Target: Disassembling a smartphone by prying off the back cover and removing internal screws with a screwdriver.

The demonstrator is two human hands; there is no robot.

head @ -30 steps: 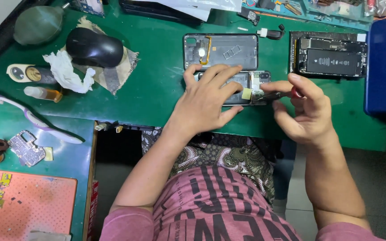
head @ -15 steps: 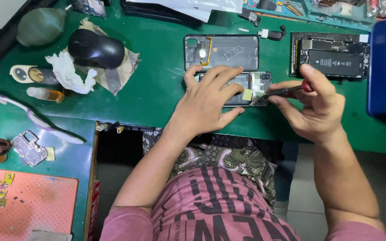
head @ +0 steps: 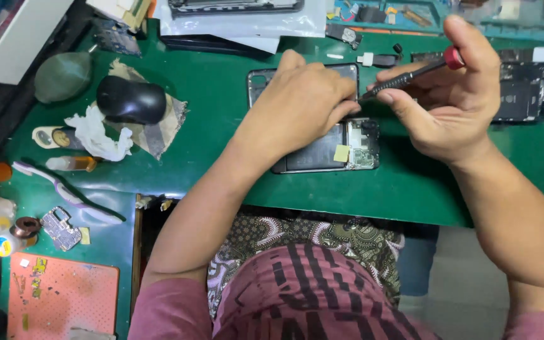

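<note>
Under the left hand (head: 300, 107) lies an opened phone (head: 328, 151) — dark, shiny plastic and bare metal parts. The right hand (head: 451, 101) pinches a matt black metal screwdriver (head: 404, 79). Beneath both hands, the green mat (head: 209, 126) looks smooth — faintly rubbery.

Left hand (head: 297, 104) over opened phone (head: 328, 148), right hand (head: 451, 101) gripping screwdriver (head: 407, 75) (red-capped), green mat (head: 221, 126)

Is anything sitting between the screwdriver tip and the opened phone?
Yes. The left hand rests over the opened phone and meets the tip of the screwdriver held by the right hand; the contact point itself is hidden.
</note>
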